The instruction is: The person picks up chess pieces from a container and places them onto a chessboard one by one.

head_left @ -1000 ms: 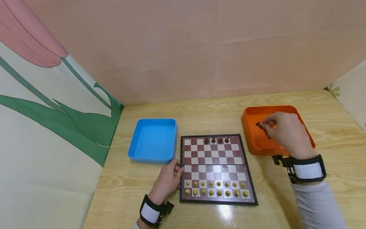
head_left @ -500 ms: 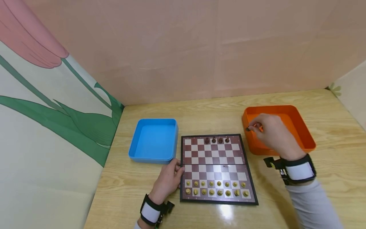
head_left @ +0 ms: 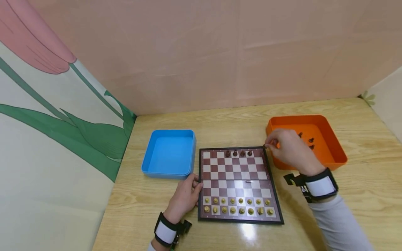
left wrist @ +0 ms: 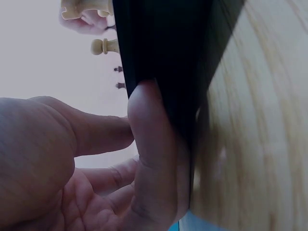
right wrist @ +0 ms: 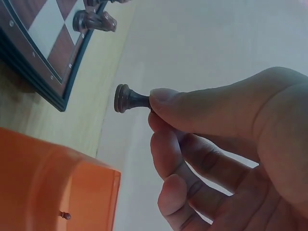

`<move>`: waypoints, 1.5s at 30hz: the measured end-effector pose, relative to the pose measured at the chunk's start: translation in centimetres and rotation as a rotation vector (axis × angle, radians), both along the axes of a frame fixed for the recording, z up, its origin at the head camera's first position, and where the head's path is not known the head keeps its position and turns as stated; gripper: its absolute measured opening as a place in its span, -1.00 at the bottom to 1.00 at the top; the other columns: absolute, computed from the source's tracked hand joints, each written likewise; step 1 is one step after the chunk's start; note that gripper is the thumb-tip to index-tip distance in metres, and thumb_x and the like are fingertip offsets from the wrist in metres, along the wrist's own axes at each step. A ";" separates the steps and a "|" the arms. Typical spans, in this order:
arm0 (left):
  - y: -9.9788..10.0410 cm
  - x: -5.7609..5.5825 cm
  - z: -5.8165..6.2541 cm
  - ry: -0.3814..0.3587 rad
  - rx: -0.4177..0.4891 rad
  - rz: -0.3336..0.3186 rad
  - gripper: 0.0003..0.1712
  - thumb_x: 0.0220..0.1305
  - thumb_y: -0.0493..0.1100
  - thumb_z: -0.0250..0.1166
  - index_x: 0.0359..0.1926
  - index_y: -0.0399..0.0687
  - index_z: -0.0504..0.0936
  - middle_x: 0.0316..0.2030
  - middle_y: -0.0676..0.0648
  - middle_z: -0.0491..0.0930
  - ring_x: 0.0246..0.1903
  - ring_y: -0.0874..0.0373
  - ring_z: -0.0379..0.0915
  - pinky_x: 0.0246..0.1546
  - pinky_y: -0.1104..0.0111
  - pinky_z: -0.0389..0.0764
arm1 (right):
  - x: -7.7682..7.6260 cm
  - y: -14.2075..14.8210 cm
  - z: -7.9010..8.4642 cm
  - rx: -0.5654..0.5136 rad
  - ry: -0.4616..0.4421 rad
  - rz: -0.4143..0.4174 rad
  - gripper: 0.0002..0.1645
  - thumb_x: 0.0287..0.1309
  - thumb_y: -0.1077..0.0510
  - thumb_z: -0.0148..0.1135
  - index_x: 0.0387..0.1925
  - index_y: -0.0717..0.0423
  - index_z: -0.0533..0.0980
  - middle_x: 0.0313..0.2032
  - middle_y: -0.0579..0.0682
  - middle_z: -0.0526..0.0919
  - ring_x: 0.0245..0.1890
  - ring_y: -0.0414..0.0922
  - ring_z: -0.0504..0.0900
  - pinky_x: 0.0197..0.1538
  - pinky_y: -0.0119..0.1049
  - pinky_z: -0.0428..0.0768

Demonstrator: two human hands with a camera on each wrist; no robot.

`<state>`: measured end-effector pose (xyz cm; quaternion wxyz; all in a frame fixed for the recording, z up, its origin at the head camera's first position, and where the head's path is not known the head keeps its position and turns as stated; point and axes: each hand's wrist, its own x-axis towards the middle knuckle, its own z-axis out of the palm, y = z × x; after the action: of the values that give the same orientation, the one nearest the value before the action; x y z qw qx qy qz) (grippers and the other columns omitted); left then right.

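My right hand pinches a dark chess piece between thumb and index finger, its round base pointing away from the fingertips. This hand hangs by the far right corner of the chessboard, over the near-left side of the orange box. My left hand grips the board's left edge, the thumb at the top and fingers along the side. Gold chess pieces stand in two rows on the near side. Several dark chess pieces stand on the far row.
Several dark pieces lie in the orange box. A blue box stands left of the board, close to my left hand. A small thin object lies near the board's fold. A cloth backdrop rises behind the wooden table.
My right hand has lifted a dark piece from the orange box and moved left to the board's far right corner. The left hand has stayed at the board's edge.
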<state>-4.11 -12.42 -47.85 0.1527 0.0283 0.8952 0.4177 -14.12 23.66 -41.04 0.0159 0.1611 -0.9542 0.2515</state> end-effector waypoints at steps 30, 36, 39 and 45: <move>0.1 0.0 0.2 0.002 -0.009 0.006 -0.77 0.64 -0.15 0.21 0.13 -0.21 0.55 -0.33 0.00 0.62 -0.56 0.21 0.54 -0.59 0.37 0.58 | -1.0 -1.5 -2.3 0.003 -0.077 0.051 -0.95 0.24 0.34 0.49 -0.25 0.24 0.76 -0.33 0.08 0.74 -0.40 -0.07 0.60 -0.31 -0.15 0.69; 0.1 0.0 0.2 -0.001 -0.002 0.009 -0.76 0.64 -0.16 0.20 0.14 -0.22 0.55 -0.32 -0.01 0.63 -0.57 0.21 0.55 -0.60 0.37 0.59 | -1.1 -1.5 -2.4 0.006 -0.066 0.058 -0.94 0.22 0.36 0.51 -0.27 0.21 0.75 -0.32 0.08 0.74 -0.39 -0.07 0.61 -0.29 -0.15 0.68; 0.1 0.0 0.2 0.000 0.000 0.010 -0.76 0.64 -0.17 0.20 0.14 -0.22 0.55 -0.32 -0.01 0.63 -0.57 0.21 0.55 -0.60 0.37 0.59 | -1.1 -1.5 -2.5 0.009 -0.058 0.067 -0.93 0.20 0.37 0.51 -0.28 0.21 0.76 -0.33 0.07 0.75 -0.39 -0.08 0.61 -0.30 -0.15 0.67; 0.1 0.0 0.1 -0.003 -0.005 0.010 -0.76 0.64 -0.15 0.21 0.14 -0.21 0.55 -0.31 -0.01 0.63 -0.54 0.21 0.55 -0.58 0.37 0.58 | -1.0 -1.5 -2.8 0.017 -0.038 0.073 -0.94 0.19 0.35 0.52 -0.29 0.21 0.77 -0.34 0.05 0.76 -0.39 -0.10 0.61 -0.30 -0.13 0.68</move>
<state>-4.14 -12.27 -47.80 0.1522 0.0227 0.8962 0.4161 -15.16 22.13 -43.79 -0.0128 0.1914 -0.9499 0.2468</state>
